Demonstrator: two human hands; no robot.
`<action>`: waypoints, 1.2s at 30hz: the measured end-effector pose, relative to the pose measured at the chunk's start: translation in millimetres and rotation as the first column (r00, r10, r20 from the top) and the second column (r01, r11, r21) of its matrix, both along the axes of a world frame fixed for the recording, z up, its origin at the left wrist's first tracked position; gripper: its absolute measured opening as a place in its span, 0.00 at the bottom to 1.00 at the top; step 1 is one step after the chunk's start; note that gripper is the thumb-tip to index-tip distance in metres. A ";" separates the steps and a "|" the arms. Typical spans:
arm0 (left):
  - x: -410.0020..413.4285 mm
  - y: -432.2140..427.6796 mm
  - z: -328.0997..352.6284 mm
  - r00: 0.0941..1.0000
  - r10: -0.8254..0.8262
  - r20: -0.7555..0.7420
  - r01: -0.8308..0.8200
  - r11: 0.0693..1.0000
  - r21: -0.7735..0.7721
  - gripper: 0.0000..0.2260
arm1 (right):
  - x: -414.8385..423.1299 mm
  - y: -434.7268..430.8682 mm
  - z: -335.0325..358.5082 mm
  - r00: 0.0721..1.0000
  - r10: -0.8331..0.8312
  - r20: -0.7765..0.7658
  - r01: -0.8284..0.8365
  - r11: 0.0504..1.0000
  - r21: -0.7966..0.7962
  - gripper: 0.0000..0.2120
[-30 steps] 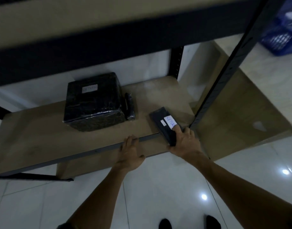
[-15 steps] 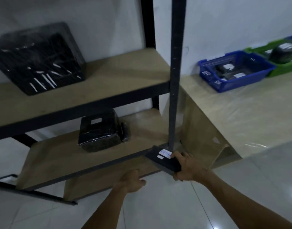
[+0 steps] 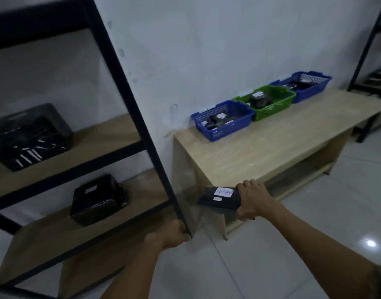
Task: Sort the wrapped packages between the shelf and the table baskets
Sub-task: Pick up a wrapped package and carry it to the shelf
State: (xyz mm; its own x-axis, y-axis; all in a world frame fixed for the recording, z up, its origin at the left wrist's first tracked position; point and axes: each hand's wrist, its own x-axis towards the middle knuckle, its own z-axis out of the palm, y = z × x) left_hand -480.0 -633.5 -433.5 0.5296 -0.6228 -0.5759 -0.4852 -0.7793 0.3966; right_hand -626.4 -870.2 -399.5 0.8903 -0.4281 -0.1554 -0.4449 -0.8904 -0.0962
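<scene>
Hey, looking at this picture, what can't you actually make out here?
All in the head view:
- Labels on the packages in the near blue basket: too small to read.
- Far blue basket contents: too small, partly behind its mesh wall.
- Label on the lower wrapped box: blurred, unreadable.
- Left hand fingertips: hidden against the shelf post, so its grip is unclear.

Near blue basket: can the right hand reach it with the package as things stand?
Probably yes: the right hand holds the package by the table, and nothing stands before the basket.
</scene>
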 end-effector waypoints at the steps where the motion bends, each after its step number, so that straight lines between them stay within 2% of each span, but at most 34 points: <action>1: -1.7 -13.2 3.3 1.000 -0.020 0.018 0.020 1.000 -0.001 0.14 | -7.0 -11.2 6.4 1.000 -0.019 0.002 0.019 1.000 0.001 0.34; 5: -6.9 -73.0 17.6 0.983 -0.158 0.096 0.158 0.987 0.002 0.13 | -30.2 -53.1 24.8 0.995 -0.100 0.000 0.100 0.994 0.048 0.39; 10: -6.4 -145.8 14.8 0.952 -0.251 0.174 0.263 0.964 -0.049 0.19 | -64.7 -104.1 38.4 0.979 -0.205 -0.008 0.205 0.972 0.116 0.40; 15: -25.3 -208.9 14.6 0.935 -0.326 0.137 0.329 0.944 0.002 0.24 | -106.1 -155.0 44.0 0.958 -0.272 -0.095 0.286 0.935 0.209 0.37; 21: -40.7 -299.1 21.5 0.911 -0.375 0.172 0.370 0.927 0.064 0.25 | -141.9 -241.6 45.8 0.930 -0.318 -0.185 0.359 0.894 0.267 0.34; 29: -83.3 -426.1 30.8 0.900 -0.381 0.211 0.367 0.924 0.104 0.23 | -183.2 -374.5 48.7 0.928 -0.324 -0.183 0.369 0.870 0.328 0.36; 36: -117.8 -522.5 41.3 0.891 -0.418 0.179 0.409 0.909 0.084 0.25 | -211.1 -475.6 53.9 0.921 -0.355 -0.162 0.390 0.852 0.349 0.36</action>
